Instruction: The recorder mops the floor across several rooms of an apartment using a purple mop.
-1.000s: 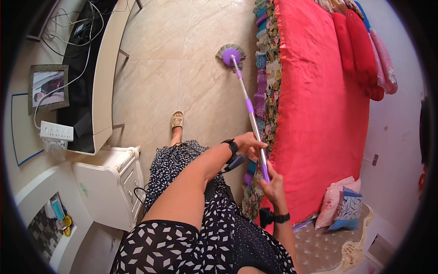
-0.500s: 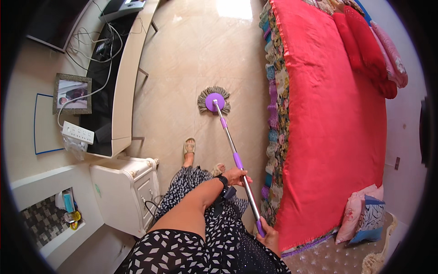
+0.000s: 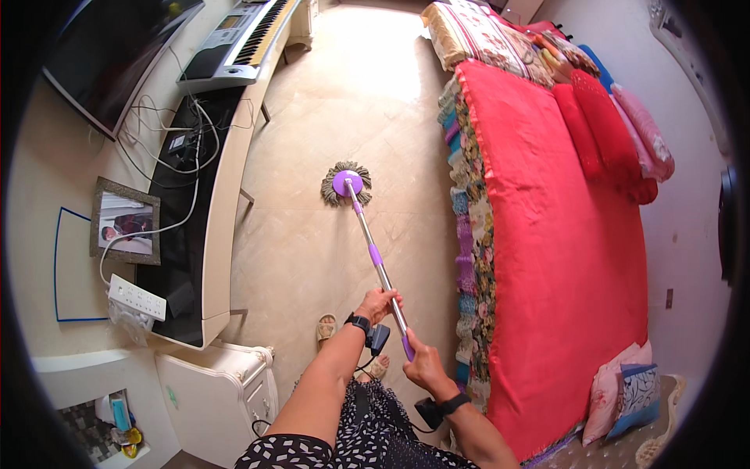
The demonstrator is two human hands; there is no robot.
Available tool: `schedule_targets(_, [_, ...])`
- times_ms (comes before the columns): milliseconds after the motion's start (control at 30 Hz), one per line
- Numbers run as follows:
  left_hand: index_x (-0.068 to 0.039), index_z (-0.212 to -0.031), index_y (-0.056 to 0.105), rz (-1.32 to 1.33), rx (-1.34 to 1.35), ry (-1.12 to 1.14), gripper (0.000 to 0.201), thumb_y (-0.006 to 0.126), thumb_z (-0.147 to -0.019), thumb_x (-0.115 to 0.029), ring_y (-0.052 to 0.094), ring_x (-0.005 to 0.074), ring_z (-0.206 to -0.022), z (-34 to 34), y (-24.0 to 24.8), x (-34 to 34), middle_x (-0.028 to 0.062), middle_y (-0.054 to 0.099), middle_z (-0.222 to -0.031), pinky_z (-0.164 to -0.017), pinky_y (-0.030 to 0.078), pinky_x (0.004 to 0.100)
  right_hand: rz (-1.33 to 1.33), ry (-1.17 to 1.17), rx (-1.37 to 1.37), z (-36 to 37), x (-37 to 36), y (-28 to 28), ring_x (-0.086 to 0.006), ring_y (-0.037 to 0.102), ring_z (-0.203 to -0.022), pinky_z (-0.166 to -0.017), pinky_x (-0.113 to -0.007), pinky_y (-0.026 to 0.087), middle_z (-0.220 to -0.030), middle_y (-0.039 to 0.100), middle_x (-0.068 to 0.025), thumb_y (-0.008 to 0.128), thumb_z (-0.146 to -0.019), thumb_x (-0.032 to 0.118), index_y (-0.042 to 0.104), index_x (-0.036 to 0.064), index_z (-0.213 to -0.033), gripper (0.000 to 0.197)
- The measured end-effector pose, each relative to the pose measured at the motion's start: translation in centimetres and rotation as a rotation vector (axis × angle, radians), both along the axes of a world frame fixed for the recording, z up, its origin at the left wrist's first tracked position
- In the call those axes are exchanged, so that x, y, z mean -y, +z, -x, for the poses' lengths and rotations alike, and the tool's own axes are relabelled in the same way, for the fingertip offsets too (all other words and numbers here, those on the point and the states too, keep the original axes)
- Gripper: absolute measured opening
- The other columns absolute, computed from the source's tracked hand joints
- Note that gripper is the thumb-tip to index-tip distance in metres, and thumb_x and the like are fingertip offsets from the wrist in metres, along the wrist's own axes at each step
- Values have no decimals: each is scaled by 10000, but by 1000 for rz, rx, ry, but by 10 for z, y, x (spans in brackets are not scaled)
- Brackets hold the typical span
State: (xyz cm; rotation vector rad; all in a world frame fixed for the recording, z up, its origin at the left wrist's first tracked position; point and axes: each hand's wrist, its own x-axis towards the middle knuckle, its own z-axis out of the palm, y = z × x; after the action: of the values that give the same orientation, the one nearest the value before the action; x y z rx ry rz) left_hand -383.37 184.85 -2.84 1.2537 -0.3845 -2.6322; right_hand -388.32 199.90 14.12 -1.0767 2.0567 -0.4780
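A mop with a round purple head plate (image 3: pixel 347 184) and grey-brown strands lies on the tiled floor in front of me. Its silver and purple pole (image 3: pixel 380 270) slants back toward me. My left hand (image 3: pixel 378 305) is wrapped round the metal part of the pole, with a black band and a small black device at the wrist. Lower down, my right hand (image 3: pixel 426 364) grips the purple end of the handle; a black band circles that wrist too. My sandalled feet show below my arms.
To the right runs a bed (image 3: pixel 562 258) with a red cover and a ruffled side. On the left stand a long TV bench (image 3: pixel 219 234) with cables, a keyboard (image 3: pixel 246 39), a picture frame (image 3: pixel 125 223), a power strip (image 3: pixel 137 297) and a white cabinet (image 3: pixel 219 387).
Both hands have pushed forward with the mop, and its head has shifted slightly left across the floor. My right forearm has come further into view. The view now takes in more of the far room.
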Motion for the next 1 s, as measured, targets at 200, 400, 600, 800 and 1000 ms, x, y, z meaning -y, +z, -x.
schedule_targets(200, [36,-863,482,163,83,-9,107,523,-816,-51,595,216,-651,-26,8,81,108,557,-736,-615,542,338,-31,96,-9,-16,79,0,-313,553,-591,-593,-331,445,-631,480,-245,521,-595,46,407,39,-1233,649])
schedule_targets(400, [13,-881,529,-107,-233,114,142,584,-805,-94,607,247,-766,-68,-2,25,128,598,-811,-710,521,401,-150,242,73,-4,52,35,-376,554,-613,-569,-386,436,-675,518,-254,511,-602,2,408,47,-1231,639])
schedule_targets(600, [40,-897,521,-295,-245,142,133,547,-815,-62,605,285,-815,-101,20,-37,167,591,-874,-719,515,435,-223,447,121,2,22,64,-326,555,-615,-570,-368,438,-685,533,-194,529,-673,1,466,74,-1193,529])
schedule_targets(800, [47,-838,534,-200,-36,214,98,530,-812,-48,606,283,-747,-126,-9,9,167,594,-788,-680,520,447,-31,453,106,-19,46,0,-356,562,-664,-593,-388,442,-736,557,-201,517,-648,-11,458,84,-1197,560])
schedule_targets(1000, [-7,-717,563,16,260,353,191,590,-789,-182,605,210,-558,-172,-14,92,111,597,-631,-503,521,363,-20,569,69,-73,127,-40,-342,542,-581,-572,-357,439,-667,512,-226,491,-594,-9,405,41,-1233,647])
